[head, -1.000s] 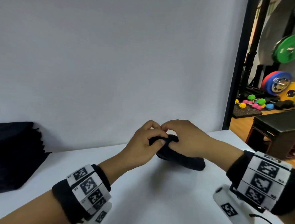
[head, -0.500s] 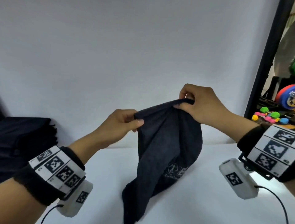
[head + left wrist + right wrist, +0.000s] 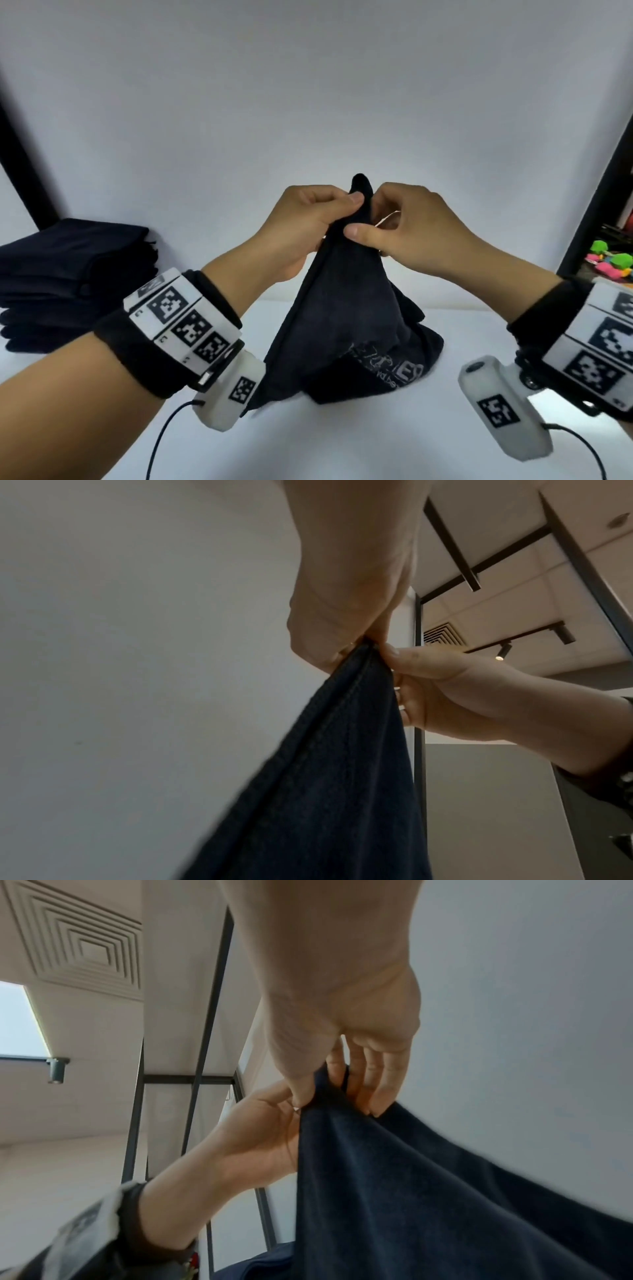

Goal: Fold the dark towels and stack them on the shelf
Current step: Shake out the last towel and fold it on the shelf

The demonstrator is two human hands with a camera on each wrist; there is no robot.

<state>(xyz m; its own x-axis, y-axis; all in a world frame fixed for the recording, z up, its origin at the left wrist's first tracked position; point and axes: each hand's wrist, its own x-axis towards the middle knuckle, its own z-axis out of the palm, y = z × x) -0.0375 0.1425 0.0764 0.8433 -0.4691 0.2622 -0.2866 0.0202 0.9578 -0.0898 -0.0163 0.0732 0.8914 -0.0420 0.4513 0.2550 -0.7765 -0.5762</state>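
Observation:
A dark navy towel (image 3: 346,308) with pale printed lettering hangs from both hands above the white shelf surface (image 3: 342,438), its lower part bunched on the shelf. My left hand (image 3: 308,226) pinches the top edge between thumb and fingers. My right hand (image 3: 404,229) pinches the same bunched edge right beside it, the two hands almost touching. In the left wrist view the towel (image 3: 325,791) drops from the left hand's (image 3: 342,647) pinch. The right wrist view shows the right hand's fingertips (image 3: 369,1102) curled into the towel (image 3: 411,1191).
A stack of folded dark towels (image 3: 68,284) sits at the left on the shelf. Black frame posts stand at the left (image 3: 24,171) and right (image 3: 599,198) edges. Colourful dumbbells (image 3: 613,262) lie on the floor beyond the right post. A white wall is behind.
The hands lifted the towel off the shelf and spread its edge apart; now they have come back together, pinching the top edge side by side.

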